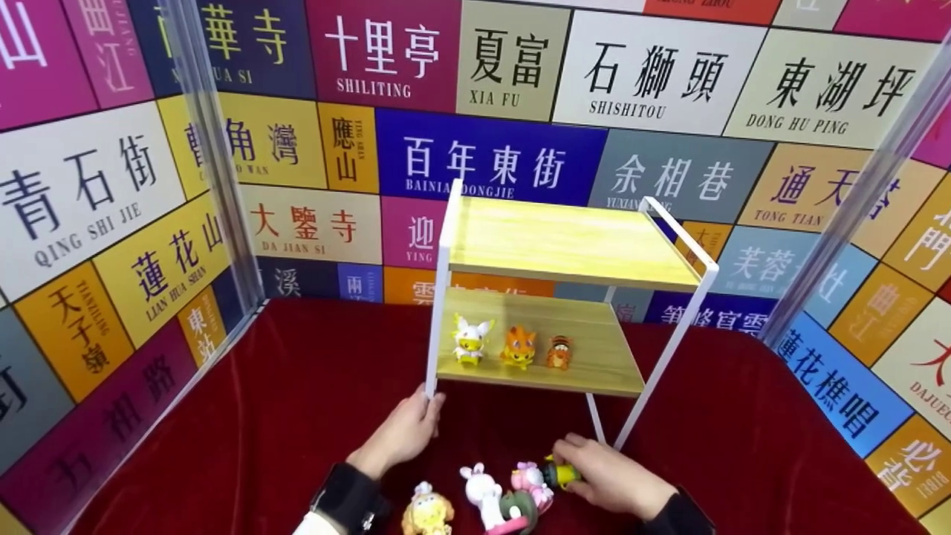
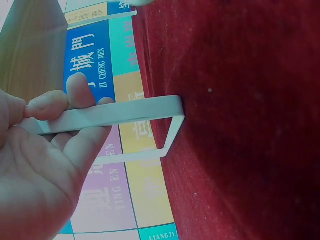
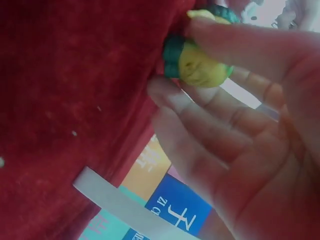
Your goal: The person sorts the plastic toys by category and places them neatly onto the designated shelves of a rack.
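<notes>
A small two-tier shelf with white metal legs and wooden boards (image 1: 535, 297) stands on the red cloth. My left hand (image 1: 405, 431) grips its front left leg (image 2: 135, 111) low down, thumb and fingers curled round the bar. Beside the front right leg, my right hand (image 1: 609, 475) pinches a small yellow and dark green figurine (image 3: 202, 66) between thumb and fingers, close to the cloth. On the lower board sit a white and yellow figurine (image 1: 469, 342), an orange and yellow figurine (image 1: 518, 348) and a striped orange tiger figurine (image 1: 559, 352), in a row.
Several figurines stand at the front: a yellow one with a white top (image 1: 429, 511), a white rabbit-like one (image 1: 483, 494), a grey-green one (image 1: 520, 510) and a pink one (image 1: 530, 479). Panels with Chinese place names (image 1: 490, 156) enclose the red cloth (image 1: 223, 438).
</notes>
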Tool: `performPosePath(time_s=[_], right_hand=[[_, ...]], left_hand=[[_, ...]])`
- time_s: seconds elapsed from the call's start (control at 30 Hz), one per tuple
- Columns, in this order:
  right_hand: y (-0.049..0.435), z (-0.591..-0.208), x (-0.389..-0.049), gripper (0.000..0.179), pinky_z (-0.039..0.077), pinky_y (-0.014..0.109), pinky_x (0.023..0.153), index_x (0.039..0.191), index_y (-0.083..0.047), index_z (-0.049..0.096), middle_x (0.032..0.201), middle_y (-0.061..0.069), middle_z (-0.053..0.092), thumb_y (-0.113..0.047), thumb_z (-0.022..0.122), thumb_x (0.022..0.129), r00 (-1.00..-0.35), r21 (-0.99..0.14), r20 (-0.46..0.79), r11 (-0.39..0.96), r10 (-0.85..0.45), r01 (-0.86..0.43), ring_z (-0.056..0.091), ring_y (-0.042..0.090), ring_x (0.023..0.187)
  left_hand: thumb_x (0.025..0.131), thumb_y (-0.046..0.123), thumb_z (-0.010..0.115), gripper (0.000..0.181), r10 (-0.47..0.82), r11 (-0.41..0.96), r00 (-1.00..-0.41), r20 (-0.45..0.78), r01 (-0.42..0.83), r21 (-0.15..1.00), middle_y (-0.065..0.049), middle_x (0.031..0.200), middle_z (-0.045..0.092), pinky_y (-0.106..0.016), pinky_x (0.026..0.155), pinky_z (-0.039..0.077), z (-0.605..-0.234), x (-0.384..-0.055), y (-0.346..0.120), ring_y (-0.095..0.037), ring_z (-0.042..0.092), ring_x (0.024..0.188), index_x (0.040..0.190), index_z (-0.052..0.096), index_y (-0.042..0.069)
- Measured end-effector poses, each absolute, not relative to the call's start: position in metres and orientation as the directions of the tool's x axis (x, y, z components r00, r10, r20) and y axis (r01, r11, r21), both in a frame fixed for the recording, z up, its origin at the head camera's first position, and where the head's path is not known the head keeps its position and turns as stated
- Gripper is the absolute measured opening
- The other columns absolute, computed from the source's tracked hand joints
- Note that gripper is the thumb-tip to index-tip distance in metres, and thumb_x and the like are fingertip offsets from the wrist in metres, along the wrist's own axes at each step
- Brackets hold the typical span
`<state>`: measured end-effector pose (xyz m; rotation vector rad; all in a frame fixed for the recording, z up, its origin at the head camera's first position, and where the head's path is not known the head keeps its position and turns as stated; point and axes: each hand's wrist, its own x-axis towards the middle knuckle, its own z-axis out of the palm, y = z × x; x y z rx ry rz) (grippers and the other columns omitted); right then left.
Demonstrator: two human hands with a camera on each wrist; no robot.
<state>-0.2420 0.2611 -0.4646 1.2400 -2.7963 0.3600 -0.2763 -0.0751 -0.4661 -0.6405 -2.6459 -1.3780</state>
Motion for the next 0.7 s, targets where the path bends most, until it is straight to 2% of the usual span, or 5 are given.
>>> performPosePath(time_s=[0.17,0.3,0.43,0.53,0.7], right_hand=[[0.269,-0.454,-0.239,0.028,0.041,0.018,0.061,0.09,-0.014,0.054,0.086,-0.006,0.051,-0.005,0.076,0.074,-0.668,-0.238,0.229,0.625,-0.708,-0.744,0.041,-0.001,0.07],[0.275,-0.442,-0.238,0.026,0.043,0.016,0.061,0.089,-0.015,0.06,0.087,-0.007,0.056,-0.002,0.075,0.071,-0.667,-0.299,0.3,0.597,-0.682,-0.745,0.046,-0.002,0.072],[0.28,-0.428,-0.233,0.029,0.05,0.019,0.068,0.096,-0.016,0.066,0.096,-0.006,0.067,0.001,0.073,0.074,-0.641,-0.363,0.347,0.532,-0.685,-0.765,0.058,0.001,0.081],[0.284,-0.417,-0.229,0.034,0.053,0.021,0.068,0.101,-0.015,0.068,0.105,0.001,0.072,0.006,0.071,0.076,-0.613,-0.43,0.388,0.453,-0.688,-0.781,0.063,0.005,0.086],[0.287,-0.405,-0.223,0.034,0.052,0.023,0.064,0.11,-0.015,0.068,0.104,0.003,0.072,0.008,0.068,0.085,-0.595,-0.516,0.457,0.348,-0.66,-0.783,0.061,0.003,0.082]], left_hand=[[0.11,0.026,0.039,0.025,0.319,0.502,-0.911,0.263,0.397,0.768,0.002,0.069,0.054,-0.025,0.058,0.044,-0.465,-0.275,-0.074,-0.008,0.051,0.059,0.104,0.052,0.006],[0.11,0.027,0.039,0.026,0.318,0.51,-0.911,0.262,0.397,0.763,0.001,0.068,0.054,-0.026,0.059,0.044,-0.464,-0.276,-0.073,-0.009,0.051,0.06,0.102,0.051,0.005],[0.11,0.027,0.039,0.028,0.32,0.514,-0.911,0.26,0.397,0.761,0.001,0.067,0.054,-0.026,0.06,0.044,-0.464,-0.277,-0.073,-0.01,0.051,0.059,0.103,0.051,0.002],[0.11,0.027,0.04,0.028,0.317,0.512,-0.911,0.264,0.399,0.761,0.001,0.067,0.054,-0.026,0.06,0.044,-0.465,-0.277,-0.073,-0.009,0.052,0.059,0.102,0.051,0.002],[0.11,0.027,0.04,0.025,0.309,0.51,-0.913,0.265,0.395,0.764,0.002,0.068,0.054,-0.025,0.06,0.044,-0.467,-0.276,-0.073,-0.008,0.052,0.059,0.102,0.052,0.006]])
